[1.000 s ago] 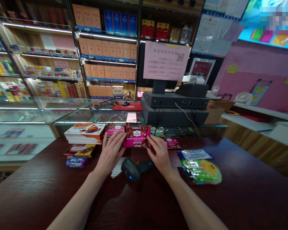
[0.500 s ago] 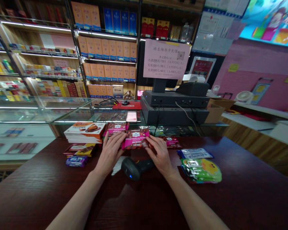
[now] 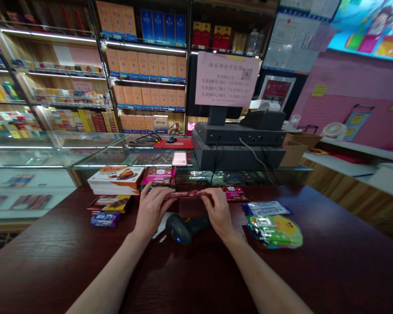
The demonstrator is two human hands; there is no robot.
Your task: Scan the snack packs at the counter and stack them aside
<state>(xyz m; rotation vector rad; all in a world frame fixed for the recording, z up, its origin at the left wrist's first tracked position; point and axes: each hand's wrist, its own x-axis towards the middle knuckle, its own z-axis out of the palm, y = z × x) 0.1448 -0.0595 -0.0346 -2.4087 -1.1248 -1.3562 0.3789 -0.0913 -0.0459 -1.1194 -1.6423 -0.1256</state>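
Between my two hands is a pink and brown chocolate bar (image 3: 187, 194), turned so that only its thin edge faces me. My left hand (image 3: 152, 209) pinches its left end, and my right hand (image 3: 218, 210) grips the right end. Just below it on the table lies a black barcode scanner (image 3: 180, 229) with a blue light. Behind my left hand sits a similar pink chocolate pack (image 3: 159, 176). Another pink pack (image 3: 234, 193) lies beyond my right hand, partly hidden by it.
At left are white-orange boxes (image 3: 116, 179), a yellow-brown chocolate pack (image 3: 118, 204) and a purple packet (image 3: 105, 219). A blue-white packet (image 3: 267, 208) and a green duck packet (image 3: 275, 232) lie at right. Behind the dark table (image 3: 52, 261) stand a glass counter and a cash register (image 3: 239, 150).
The chocolate bar has tipped from showing its printed front to lying edge-on. Both hands keep hold of its ends and have rotated with it. Other things stay put.
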